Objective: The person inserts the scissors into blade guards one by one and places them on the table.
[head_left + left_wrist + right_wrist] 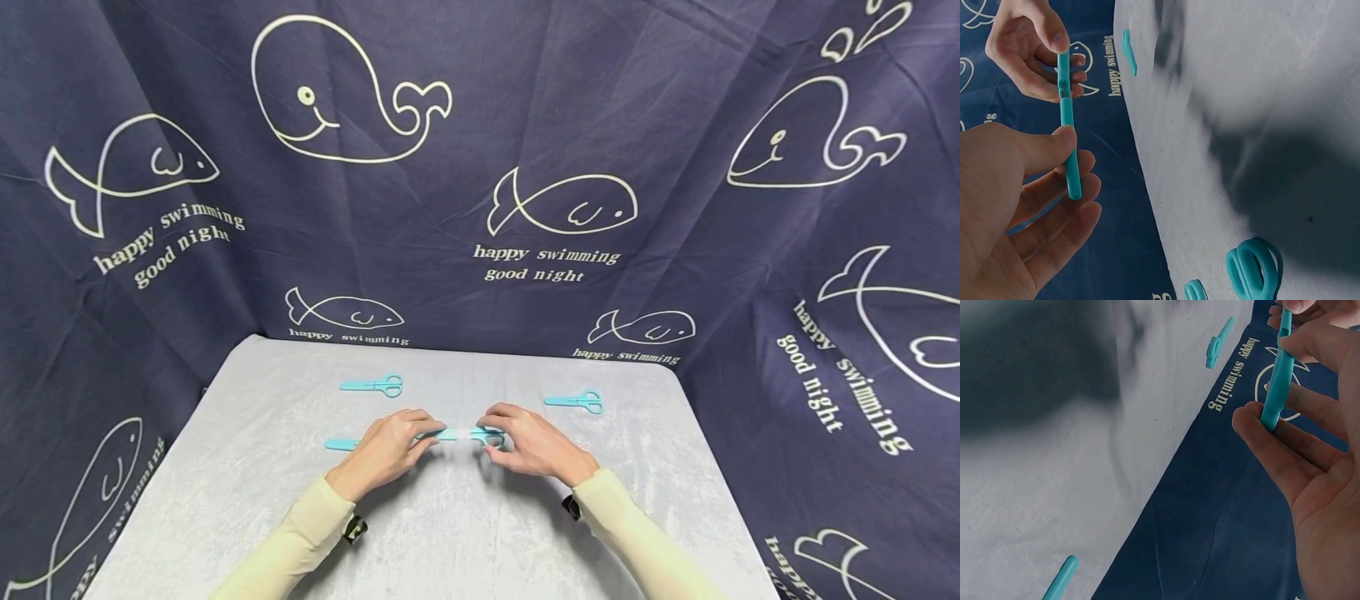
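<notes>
Between both hands, raised above the table, is a pair of light-blue scissors (pixel 450 435), seen edge-on in both wrist views with a blade cover (pixel 1071 165) over its blades. My left hand (pixel 388 448) pinches the covered end between thumb and fingers. At the other end, my right hand (pixel 534 443) holds the handles (pixel 1280 381) between its thumb and fingertips. Another pair of scissors lies on the table below the left hand; in the head view its blue cover tip (pixel 341 444) sticks out and the rest is hidden.
Two more blue scissors lie further back on the grey-white table (pixel 465 542), one pair of scissors (pixel 372 385) at left and another pair of scissors (pixel 574 402) at right. A dark blue curtain (pixel 465 100) with fish drawings hangs around the table's back and sides.
</notes>
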`<action>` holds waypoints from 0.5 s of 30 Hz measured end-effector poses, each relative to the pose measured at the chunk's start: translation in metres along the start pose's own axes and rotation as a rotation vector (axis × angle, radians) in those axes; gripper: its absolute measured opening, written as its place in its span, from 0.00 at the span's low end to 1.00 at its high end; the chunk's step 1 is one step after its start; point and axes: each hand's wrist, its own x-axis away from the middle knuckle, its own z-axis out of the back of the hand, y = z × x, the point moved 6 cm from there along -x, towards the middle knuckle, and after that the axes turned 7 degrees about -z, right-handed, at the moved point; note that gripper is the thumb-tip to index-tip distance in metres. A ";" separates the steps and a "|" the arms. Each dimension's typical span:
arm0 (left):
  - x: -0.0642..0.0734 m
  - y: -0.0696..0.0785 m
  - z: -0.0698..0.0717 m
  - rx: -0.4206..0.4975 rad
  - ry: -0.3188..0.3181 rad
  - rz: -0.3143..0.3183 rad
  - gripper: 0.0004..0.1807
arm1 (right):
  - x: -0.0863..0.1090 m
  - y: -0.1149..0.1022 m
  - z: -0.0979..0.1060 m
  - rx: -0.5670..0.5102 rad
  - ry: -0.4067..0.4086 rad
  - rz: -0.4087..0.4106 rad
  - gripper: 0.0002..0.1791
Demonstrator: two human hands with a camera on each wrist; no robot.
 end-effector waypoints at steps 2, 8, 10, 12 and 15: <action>0.000 0.000 0.000 -0.001 0.003 -0.005 0.14 | -0.001 -0.001 -0.001 0.000 -0.001 0.006 0.17; 0.000 0.000 -0.001 0.004 0.000 0.001 0.14 | -0.001 -0.002 -0.003 0.000 0.003 0.014 0.16; 0.000 0.000 -0.001 0.007 0.006 -0.001 0.13 | -0.002 -0.002 -0.003 -0.001 0.005 0.013 0.16; 0.000 0.000 -0.001 0.007 0.013 -0.006 0.13 | -0.002 -0.003 -0.003 -0.003 0.005 0.012 0.16; 0.000 0.000 0.000 0.005 0.026 -0.017 0.13 | -0.001 -0.003 -0.003 -0.012 0.003 0.008 0.17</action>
